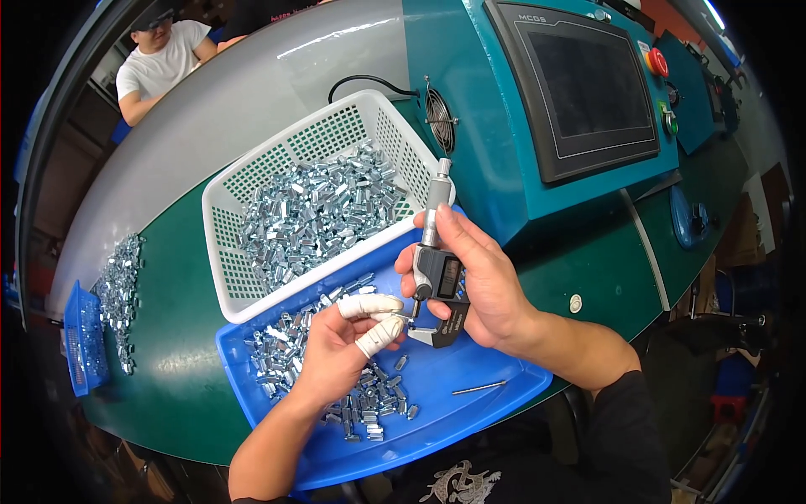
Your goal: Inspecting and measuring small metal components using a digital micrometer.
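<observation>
My right hand is wrapped round a digital micrometer, with finger and thumb up at its silver thimble. The micrometer stands nearly upright, its small display facing me and its C-shaped frame at the bottom. My left hand wears white coverings on thumb and forefinger. Those two fingertips pinch a small metal piece at the micrometer's jaws; the fingers hide most of it. Under both hands lies a blue tray with many loose silver metal fittings on its left side.
A white perforated basket full of similar fittings rests behind the tray. A thin metal rod lies in the tray. At the right stands a teal machine with a dark screen. More fittings and a blue basket are far left. A person sits across.
</observation>
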The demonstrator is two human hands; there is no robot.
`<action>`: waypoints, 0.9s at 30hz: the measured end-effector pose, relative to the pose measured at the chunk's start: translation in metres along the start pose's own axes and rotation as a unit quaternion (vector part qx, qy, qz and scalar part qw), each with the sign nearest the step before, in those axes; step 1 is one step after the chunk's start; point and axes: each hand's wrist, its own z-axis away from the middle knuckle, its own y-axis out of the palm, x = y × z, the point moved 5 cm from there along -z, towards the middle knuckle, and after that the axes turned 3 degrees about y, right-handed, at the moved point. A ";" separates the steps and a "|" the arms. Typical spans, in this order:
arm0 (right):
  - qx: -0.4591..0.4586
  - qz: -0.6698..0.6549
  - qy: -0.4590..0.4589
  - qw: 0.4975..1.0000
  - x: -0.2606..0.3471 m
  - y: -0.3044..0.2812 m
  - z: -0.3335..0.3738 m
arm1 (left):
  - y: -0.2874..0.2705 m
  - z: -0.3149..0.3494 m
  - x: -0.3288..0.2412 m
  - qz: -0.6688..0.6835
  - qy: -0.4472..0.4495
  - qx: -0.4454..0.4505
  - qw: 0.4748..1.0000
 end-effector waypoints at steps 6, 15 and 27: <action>0.025 -0.009 0.004 1.000 -0.003 -0.001 0.006 | -0.003 0.002 0.006 0.006 -0.013 0.011 1.000; 0.014 0.004 0.000 1.000 -0.001 0.000 0.008 | -0.033 0.016 -0.058 -0.061 0.343 -0.323 0.880; 0.020 -0.007 0.000 1.000 -0.004 0.005 0.008 | 0.002 -0.011 -0.002 -0.699 0.217 -0.105 0.673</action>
